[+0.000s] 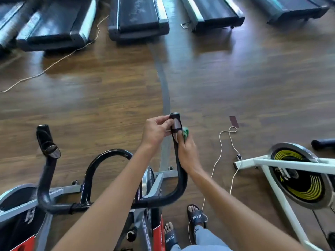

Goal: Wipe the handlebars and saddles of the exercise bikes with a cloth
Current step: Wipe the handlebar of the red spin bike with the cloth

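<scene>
A: Start at the left. What stands there?

B: The black handlebar (112,180) of an exercise bike (45,211) with a grey frame and red panels. Its left horn (46,140) rises free, with a shiny oval plate on its side. A looped bar arches in the middle.

A: And the hands?

B: The left hand (155,132) reaches to the right horn (175,124) of the handlebar. Its fingers are curled and pinch the horn near the capped tip, beside a reddish-brown plate on the grip.

A: The right hand?

B: The right hand (187,153) lies along the outer side of the same horn, just below the left. Its fingers clasp a green cloth (185,134), bunched against the bar; only a small fold of it shows above the fingers.

A: What lies farther right?

B: A thin pale cord (220,156) snakes over the brown wooden floor (253,87), and past it stands a white-framed bike (272,165) with a black and yellow flywheel (299,178).

A: Anything else?

B: A row of dark treadmill decks (139,19) runs along the top, and two feet in dark slides (196,215) stand below, by the first bike.
</scene>
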`<state>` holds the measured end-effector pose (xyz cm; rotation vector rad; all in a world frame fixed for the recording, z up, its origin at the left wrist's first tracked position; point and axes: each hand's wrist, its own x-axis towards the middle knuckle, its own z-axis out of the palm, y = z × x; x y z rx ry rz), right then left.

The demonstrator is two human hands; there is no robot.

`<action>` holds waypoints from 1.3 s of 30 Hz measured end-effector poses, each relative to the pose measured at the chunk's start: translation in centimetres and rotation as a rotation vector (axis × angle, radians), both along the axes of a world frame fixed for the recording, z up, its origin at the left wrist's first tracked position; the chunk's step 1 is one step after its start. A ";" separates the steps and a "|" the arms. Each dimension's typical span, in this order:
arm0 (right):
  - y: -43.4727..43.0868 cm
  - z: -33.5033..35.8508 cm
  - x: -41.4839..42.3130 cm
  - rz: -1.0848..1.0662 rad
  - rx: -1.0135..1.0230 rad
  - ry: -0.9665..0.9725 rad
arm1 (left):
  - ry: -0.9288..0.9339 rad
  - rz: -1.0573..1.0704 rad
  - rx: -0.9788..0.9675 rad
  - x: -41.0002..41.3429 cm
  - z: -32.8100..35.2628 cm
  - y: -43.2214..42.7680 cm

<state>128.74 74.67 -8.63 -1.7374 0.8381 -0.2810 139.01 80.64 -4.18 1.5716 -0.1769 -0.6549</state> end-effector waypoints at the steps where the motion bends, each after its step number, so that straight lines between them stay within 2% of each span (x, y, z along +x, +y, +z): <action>1: 1.1 -0.4 -2.1 0.005 0.015 0.094 | 0.003 -0.005 0.004 0.2 0.0 0.0; 5: 4.4 -0.6 -7.5 0.043 0.156 0.300 | -0.008 -0.035 0.008 0.3 -0.4 0.2; 7: 3.8 -0.2 -6.1 0.027 0.157 0.311 | -0.017 -0.053 0.006 0.4 -0.4 0.1; 10: 1.7 0.7 -2.2 -0.006 0.032 0.286 | -0.005 -0.072 0.001 0.5 -0.2 0.1; 13: 2.6 1.2 -2.7 -0.066 0.063 0.287 | -0.004 -0.106 0.024 0.7 -0.1 0.1; 14: 3.7 1.2 -3.9 -0.133 0.096 0.271 | -0.003 -0.124 0.041 0.8 0.0 0.2; 16: 7.4 1.2 -6.1 -0.397 0.211 0.186 | 0.015 -0.175 0.071 1.1 0.2 0.2; 19: 13.5 0.2 -5.9 -0.828 0.593 0.092 | 0.025 -0.254 0.098 1.7 0.5 0.2; 22: 18.8 0.3 -4.2 -0.919 0.907 0.032 | 0.028 -0.273 0.095 1.5 0.6 0.3; 27: 16.2 -1.8 -4.6 -1.122 0.939 -0.063 | -0.009 -0.258 0.084 1.1 0.6 0.5; 33: 18.8 -1.7 -4.4 -0.951 1.002 -0.087 | -0.024 -0.220 0.065 0.9 0.4 0.5; 36: 14.0 -2.7 -5.9 -0.918 0.856 -0.050 | -0.032 -0.211 0.049 0.9 0.1 0.5; 39: 8.2 -3.1 -5.8 -0.652 0.635 0.063 | -0.037 -0.198 0.052 0.8 -0.2 0.4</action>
